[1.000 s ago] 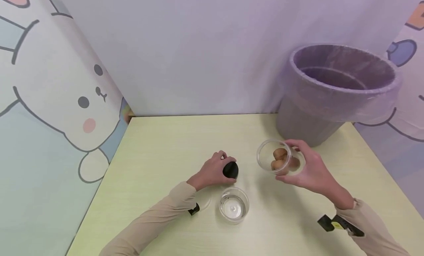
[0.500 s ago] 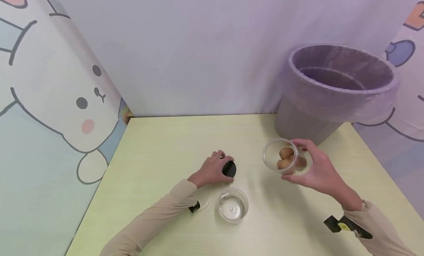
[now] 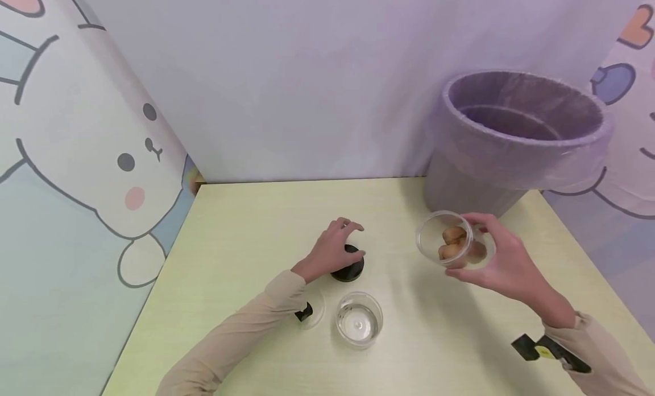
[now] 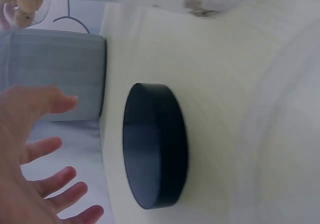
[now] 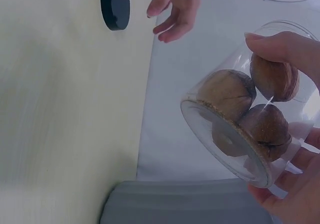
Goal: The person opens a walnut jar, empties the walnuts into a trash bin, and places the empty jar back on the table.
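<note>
My left hand [image 3: 332, 251] hovers over a round black lid [image 3: 348, 272] that lies on the table. In the left wrist view its fingers [image 4: 62, 181] are spread, apart from the lid. Held up in my right hand [image 3: 504, 259] is a clear jar [image 3: 427, 242], tilted over, with several walnuts [image 5: 227, 97] inside. Thumb and fingers curl round its side in the right wrist view. A second clear jar [image 3: 359, 322] stands open-topped on the table in front of the lid; small brownish bits show at its base in the left wrist view.
A clear round disc [image 3: 315, 310] lies partly under my left wrist, beside the standing jar. At the back right of the table is a large grey bin [image 3: 471, 182] lined with a purplish bag. Printed walls [image 3: 317, 89] enclose the back and sides.
My left hand has let go of the black lid, which now lies flat, and its fingers have spread. My right hand has moved rightward with the jar of walnuts.
</note>
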Demonstrator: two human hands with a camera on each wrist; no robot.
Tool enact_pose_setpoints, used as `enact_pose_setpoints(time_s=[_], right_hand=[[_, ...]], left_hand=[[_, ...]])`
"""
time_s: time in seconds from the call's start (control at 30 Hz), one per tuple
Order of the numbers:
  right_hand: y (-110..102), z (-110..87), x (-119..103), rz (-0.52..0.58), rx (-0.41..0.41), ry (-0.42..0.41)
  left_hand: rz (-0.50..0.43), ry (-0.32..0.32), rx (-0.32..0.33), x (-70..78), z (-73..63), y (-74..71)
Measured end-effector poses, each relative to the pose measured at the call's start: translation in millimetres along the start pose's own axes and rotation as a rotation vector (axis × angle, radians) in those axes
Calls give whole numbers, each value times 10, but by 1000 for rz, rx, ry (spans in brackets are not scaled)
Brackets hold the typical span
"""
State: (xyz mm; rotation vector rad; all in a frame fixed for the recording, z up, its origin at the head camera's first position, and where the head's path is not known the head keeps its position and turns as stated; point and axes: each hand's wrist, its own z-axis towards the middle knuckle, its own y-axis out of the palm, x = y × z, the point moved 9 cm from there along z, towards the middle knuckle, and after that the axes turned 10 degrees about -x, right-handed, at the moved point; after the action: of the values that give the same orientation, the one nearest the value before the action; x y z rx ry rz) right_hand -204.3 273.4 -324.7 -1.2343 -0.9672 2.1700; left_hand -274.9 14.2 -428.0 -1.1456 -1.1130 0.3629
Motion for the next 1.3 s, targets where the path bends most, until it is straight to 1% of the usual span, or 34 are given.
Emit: enact_pose_setpoints(time_s=[0.1, 0.23, 0.43, 0.57, 0.77, 1.0, 1.17, 1.3], right_hand=[[-50, -10, -2, -5, 12, -8], [-116, -20, -1, -13, 27, -16], [-227, -38, 10, -27, 48, -28], [-293, -49, 26, -39, 61, -25], [-415, -60, 47, -56, 86, -37], [-572, -70, 47, -62, 101, -47], [-684, -71, 43, -100, 94, -75], [-779, -88, 70, -139, 109, -72]], left_hand=[[-37, 27, 68, 55, 21, -137], [-86, 62, 141, 132, 36, -305], [-141, 114, 227, 230, 81, -493], [-166, 164, 279, 316, 102, -611], [-184, 208, 324, 446, 145, -780], [-199, 243, 353, 617, 231, -912], [-211, 306, 377, 764, 293, -1021], [-225, 344, 399, 864, 339, -1107]])
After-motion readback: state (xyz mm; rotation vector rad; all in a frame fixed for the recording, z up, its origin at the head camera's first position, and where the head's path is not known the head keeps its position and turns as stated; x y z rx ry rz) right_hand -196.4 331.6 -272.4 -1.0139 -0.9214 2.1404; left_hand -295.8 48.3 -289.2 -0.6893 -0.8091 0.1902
